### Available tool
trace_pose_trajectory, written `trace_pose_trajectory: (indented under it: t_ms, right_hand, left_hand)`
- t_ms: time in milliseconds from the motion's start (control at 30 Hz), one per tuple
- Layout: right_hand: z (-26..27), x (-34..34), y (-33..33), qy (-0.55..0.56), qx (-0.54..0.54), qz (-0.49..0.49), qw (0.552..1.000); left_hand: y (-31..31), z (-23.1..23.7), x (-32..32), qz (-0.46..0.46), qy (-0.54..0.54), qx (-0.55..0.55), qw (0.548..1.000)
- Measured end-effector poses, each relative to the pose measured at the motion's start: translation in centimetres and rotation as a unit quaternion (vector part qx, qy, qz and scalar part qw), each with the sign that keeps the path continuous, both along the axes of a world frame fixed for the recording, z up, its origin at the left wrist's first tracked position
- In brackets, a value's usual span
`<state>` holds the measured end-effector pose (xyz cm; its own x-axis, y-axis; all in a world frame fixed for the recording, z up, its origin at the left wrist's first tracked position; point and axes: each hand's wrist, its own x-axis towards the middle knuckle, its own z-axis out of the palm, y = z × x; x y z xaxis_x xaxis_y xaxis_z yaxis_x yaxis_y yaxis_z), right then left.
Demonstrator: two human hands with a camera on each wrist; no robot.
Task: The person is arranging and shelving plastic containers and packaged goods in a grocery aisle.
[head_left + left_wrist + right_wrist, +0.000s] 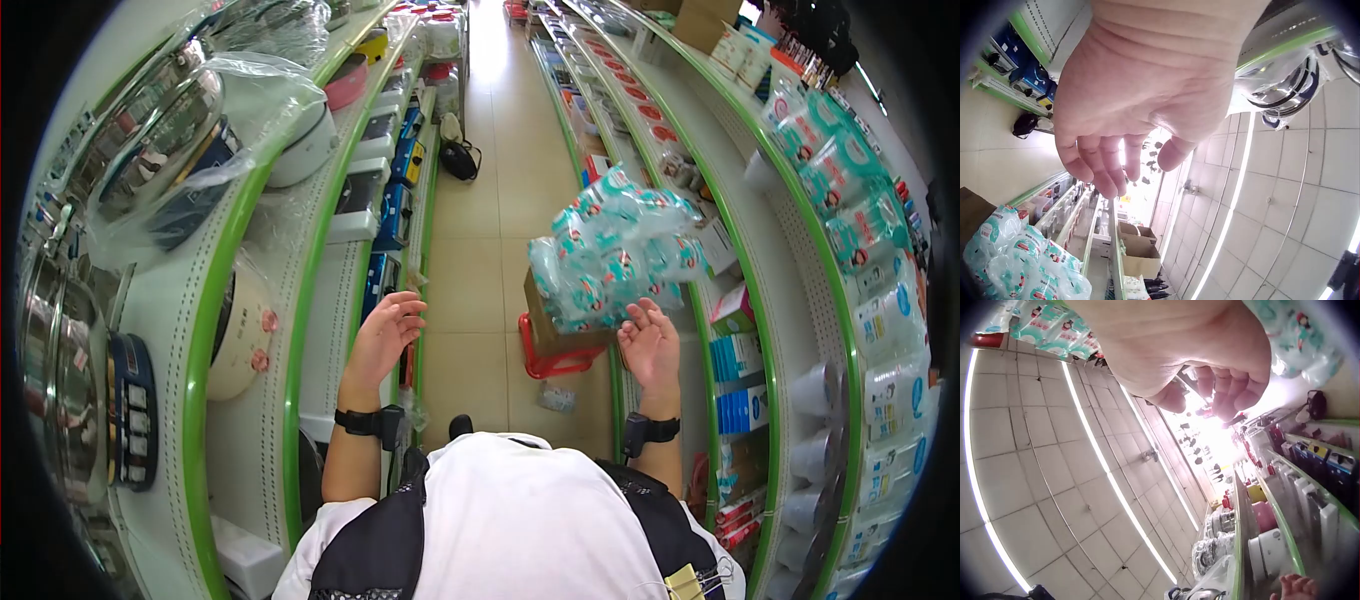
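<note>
My left hand [382,338] is raised in front of the left shelves, fingers loosely bent and holding nothing. In the left wrist view its palm [1154,94] faces the camera with the thumb apart from the fingers. On the other side, my right hand [651,348] is also raised and holds nothing, its fingers slightly curled. Just beyond it is a heap of clear and teal plastic packs [620,255], which overlaps the fingertips' surroundings in the right wrist view. The packs rest on a brown cardboard box [545,325], and a red plastic stool [548,362] stands underneath.
Green-edged shelves line both sides of a tiled aisle [475,270]. Pots under plastic [165,140] and boxed goods [392,215] fill the left. More teal packs [850,195] line the right shelf. A black bag [459,160] and a small clear packet [557,399] lie on the floor.
</note>
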<state>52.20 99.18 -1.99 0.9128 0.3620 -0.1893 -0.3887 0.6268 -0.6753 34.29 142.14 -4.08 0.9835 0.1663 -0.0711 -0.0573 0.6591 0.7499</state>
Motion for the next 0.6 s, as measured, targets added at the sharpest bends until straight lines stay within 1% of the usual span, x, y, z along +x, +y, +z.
trace_pose_trajectory:
  t_ms: [100,300,400,600]
  right_hand:
    - [0.6,1.7,7.2,0.004,0.019,0.029,0.999]
    - [0.4,7.7,18.3,0.018,0.016,0.079,0.997]
    - [-0.1,12.2,23.2,0.026,0.006,0.104,0.994]
    - [-1.4,25.4,32.7,0.031,0.026,0.120,0.992]
  left_hand:
    - [3.8,1.0,2.7,-0.020,0.003,0.001,1.000]
    - [10.1,1.4,9.7,-0.036,-0.006,-0.015,0.999]
    - [12.8,0.6,14.0,-0.032,-0.005,-0.024,0.999]
    - [18.5,-0.1,25.0,-0.023,-0.004,-0.014,1.000]
